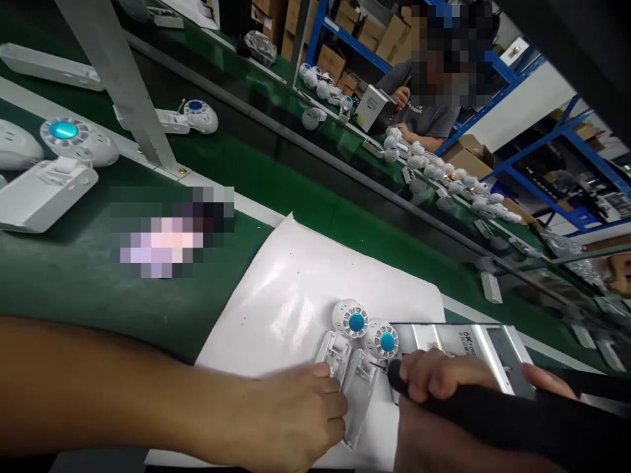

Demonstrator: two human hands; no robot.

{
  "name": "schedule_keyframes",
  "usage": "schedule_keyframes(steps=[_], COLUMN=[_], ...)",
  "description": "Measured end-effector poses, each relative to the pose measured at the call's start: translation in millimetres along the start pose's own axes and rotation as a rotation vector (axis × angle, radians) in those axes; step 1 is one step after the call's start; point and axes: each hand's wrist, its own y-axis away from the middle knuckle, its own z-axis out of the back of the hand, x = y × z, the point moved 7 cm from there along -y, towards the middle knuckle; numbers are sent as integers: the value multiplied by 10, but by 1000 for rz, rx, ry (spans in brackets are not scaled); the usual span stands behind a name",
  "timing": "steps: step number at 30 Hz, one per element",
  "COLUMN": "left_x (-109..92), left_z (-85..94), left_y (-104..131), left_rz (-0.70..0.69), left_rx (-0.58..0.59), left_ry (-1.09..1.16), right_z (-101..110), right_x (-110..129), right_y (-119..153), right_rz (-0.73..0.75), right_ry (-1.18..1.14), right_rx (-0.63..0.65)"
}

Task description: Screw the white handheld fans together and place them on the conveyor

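Observation:
My left hand (pixel 300 407) has its fingers curled round the long base of a white plastic device (pixel 335 355), whose round head carries a blue disc. Touching it on the right lies a second white device (pixel 362 394) of the same kind, also with a blue-disc head. My right hand (pixel 438 376) grips a thick black electric screwdriver (pixel 473 407). Its thin bit points left, at the hinge area of the second device; whether it touches a screw cannot be made out. Both devices lie on a white sheet (pixel 276 315).
A silver metal box (pixel 463 345) with printed lettering sits behind my right hand. More white devices (pixel 79 141) lie at the left, beside a metal post (pixel 123 85). Across the green conveyor belt (pixel 256 171), a person (pixel 428 118) sits by many white units (pixel 434 164).

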Motion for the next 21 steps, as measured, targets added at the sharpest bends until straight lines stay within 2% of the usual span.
schedule_keyframes(steps=[2,6,14,18,21], left_x=[-8,-7,-4,-7,-5], left_z=[1,22,1,35,41], left_y=[4,5,7,7,3], left_rz=[2,14,37,35,39], left_rx=[-4,-18,-10,-39,-39], left_ry=[6,8,-4,6,2], right_z=[-89,-132,-264,-313,-258], right_x=[-47,-176,-471,-515,-447], right_y=[19,26,132,174,137], right_rz=[-16,-91,-186,-176,-182], right_ry=[1,-36,-148,-154,-147], right_rx=[5,-42,54,67,69])
